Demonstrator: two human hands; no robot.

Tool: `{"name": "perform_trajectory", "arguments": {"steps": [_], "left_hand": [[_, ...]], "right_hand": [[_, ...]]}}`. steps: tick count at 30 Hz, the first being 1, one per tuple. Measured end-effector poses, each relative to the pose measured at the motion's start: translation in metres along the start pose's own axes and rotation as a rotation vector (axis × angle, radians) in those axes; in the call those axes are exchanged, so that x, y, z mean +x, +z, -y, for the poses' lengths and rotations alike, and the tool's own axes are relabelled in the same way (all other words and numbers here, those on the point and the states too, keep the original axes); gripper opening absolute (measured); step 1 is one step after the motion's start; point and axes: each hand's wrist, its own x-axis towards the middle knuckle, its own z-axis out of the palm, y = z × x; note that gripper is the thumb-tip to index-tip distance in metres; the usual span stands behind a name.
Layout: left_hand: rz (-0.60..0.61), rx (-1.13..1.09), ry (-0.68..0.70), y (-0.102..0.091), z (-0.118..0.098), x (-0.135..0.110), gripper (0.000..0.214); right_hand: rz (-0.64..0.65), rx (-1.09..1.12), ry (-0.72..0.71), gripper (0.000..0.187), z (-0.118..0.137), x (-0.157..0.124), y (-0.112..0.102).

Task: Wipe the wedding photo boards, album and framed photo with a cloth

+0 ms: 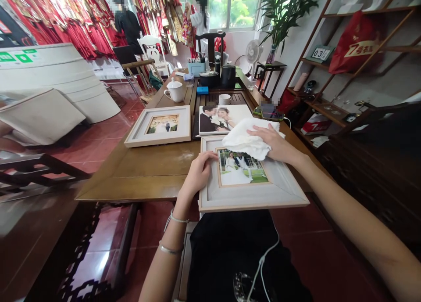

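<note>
A white picture frame (253, 195) with a wedding photo lies at the near edge of the wooden table (148, 170), partly over my lap. My left hand (197, 174) grips the frame's left side, fingers curled over its edge. My right hand (278, 145) presses a white cloth (245, 139) down on the frame's top right part, fingers closed on the cloth. A second white frame (160, 126) lies further left on the table. An unframed wedding print (219, 119) lies just behind the cloth.
A white teapot (175, 90), a cup (225, 99), a black kettle (227, 76) and a tea tray stand at the table's far end. A phone (269, 113) lies at the right edge. Shelves are to the right, red gowns and two people behind.
</note>
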Motion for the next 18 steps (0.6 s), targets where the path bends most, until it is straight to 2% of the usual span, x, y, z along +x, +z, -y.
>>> {"name": "perform_trajectory", "arguments": {"steps": [4,8,12,18], "left_hand": [[-0.034,-0.026,-0.032,0.003,-0.001,-0.001,0.032],[-0.071,-0.081,-0.058,0.005,0.000,-0.002,0.028],[-0.065,-0.097,-0.061,0.005,0.001,-0.002,0.026],[-0.059,-0.096,-0.059,0.005,0.003,-0.002,0.028]], "right_hand": [[0.110,0.131,-0.028,0.052,0.015,-0.010,-0.006],[0.285,0.304,-0.007,0.046,0.035,-0.034,-0.025],[0.467,0.421,-0.060,0.045,0.059,-0.059,-0.046],[0.556,0.586,-0.119,0.046,0.085,-0.077,-0.061]]}}
